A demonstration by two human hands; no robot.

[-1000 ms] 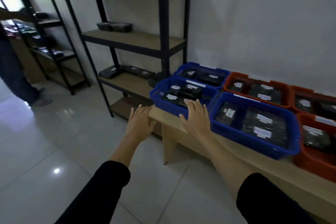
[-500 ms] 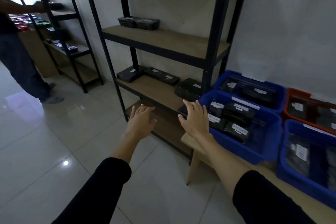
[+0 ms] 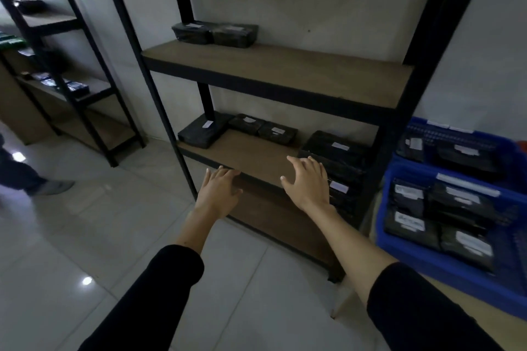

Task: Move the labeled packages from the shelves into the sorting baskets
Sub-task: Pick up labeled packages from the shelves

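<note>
Reaching toward the middle shelf point(image 3: 251, 157): left hand point(image 3: 218, 194) and right hand point(image 3: 309, 184) empty, fingers spread wide, apparently readying for the stacked black packages point(image 3: 336, 151) at centre-right.

I have turned left, away from the blue plastic baskets point(image 3: 445, 258), which now sit at my right edge, and face the black metal shelf rack point(image 3: 279, 77) squarely; my left hand point(image 3: 218, 194) and right hand point(image 3: 309, 184), empty with fingers spread, have come up to its lower wooden shelf point(image 3: 251, 158), the right one just before the stacked black wrapped packages point(image 3: 339, 159)

White pkg labels point(image 3: 409, 222) blurred, none readable.
</note>
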